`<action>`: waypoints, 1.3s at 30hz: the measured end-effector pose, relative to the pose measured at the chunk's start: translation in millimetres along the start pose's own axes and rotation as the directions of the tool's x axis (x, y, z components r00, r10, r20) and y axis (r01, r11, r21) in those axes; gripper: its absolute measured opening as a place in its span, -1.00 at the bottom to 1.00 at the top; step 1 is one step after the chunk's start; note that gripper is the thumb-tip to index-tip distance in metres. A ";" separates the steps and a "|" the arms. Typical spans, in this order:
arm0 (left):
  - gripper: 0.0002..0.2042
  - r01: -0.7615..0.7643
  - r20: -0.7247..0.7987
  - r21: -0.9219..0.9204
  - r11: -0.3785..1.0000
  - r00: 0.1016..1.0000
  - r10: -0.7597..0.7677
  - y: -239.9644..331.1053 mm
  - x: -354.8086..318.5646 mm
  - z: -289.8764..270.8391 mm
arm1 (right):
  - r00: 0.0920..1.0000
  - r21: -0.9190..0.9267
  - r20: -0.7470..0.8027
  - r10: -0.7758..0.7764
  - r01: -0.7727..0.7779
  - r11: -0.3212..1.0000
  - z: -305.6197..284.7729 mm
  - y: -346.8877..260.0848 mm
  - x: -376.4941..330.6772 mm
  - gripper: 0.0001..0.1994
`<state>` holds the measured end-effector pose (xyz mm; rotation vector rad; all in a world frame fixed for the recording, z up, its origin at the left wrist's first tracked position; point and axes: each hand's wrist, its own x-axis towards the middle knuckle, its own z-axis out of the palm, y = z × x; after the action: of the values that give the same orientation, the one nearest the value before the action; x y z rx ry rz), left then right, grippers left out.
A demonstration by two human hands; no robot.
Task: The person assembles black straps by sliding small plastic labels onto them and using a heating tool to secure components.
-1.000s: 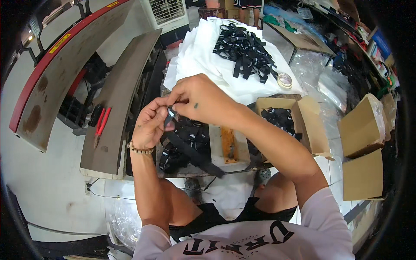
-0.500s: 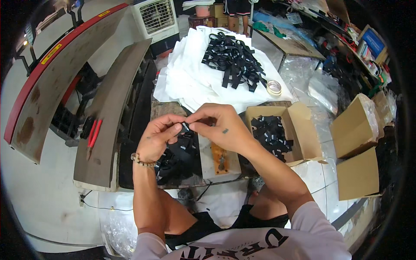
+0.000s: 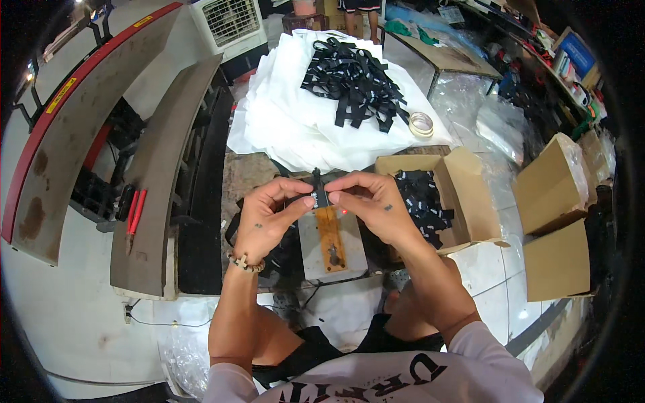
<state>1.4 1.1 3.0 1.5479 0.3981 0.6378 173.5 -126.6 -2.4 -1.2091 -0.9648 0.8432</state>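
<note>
Between the fingertips and thumbs of both hands a short black fabric strip [image 3: 322, 198] with small white marks is stretched. My left hand [image 3: 265, 215] pinches one end; my right hand [image 3: 379, 205] pinches the other. The strip lies over the far end of a brownish-orange plate [image 3: 329, 232] fixed on a white block [image 3: 356, 248]. A dark upright piece [image 3: 316, 176] stands just beyond it, and a small red glow shows by my right thumb. More black strips [image 3: 285, 248] lie beside the block, partly hidden by my left hand.
An open cardboard box [image 3: 470, 195] holding short black pieces [image 3: 423, 201] stands right of the block. Beyond, looped black strips [image 3: 356, 80] and tape rolls [image 3: 421, 123] lie on white sheets [image 3: 269, 101]. Red-handled pliers [image 3: 137, 211] lie on a brown padded board [image 3: 158, 154] at left.
Both hands, with the black strip between them, have moved right and down to the far end of the plate. The strip is now held spread between the hands. The view has shifted slightly.
</note>
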 end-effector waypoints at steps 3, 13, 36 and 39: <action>-0.85 -0.002 -0.029 0.053 0.999 1.000 0.004 -0.4 0.5 2.3 | 1.000 -0.018 0.001 -0.004 0.004 1.000 -2.2 6.1 -0.8 -0.84; -0.86 0.020 -0.054 0.077 0.997 0.998 -0.015 -7.0 1.0 2.1 | 1.000 -0.012 0.008 0.012 -0.012 1.000 -1.5 12.4 -1.0 -0.85; -0.87 0.052 -0.039 0.109 0.993 0.998 -0.048 -15.3 3.8 -0.7 | 0.999 0.007 0.025 0.022 -0.022 1.000 -3.5 23.0 1.5 -0.85; -0.87 0.053 -0.033 0.105 0.993 0.998 -0.050 -15.3 3.3 -0.9 | 0.999 -0.006 0.031 0.016 -0.016 1.000 -3.4 22.6 1.2 -0.85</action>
<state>5.4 5.2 -11.6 1.6246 0.4998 0.6093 176.6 -123.0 -24.8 -1.2133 -0.9848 0.8745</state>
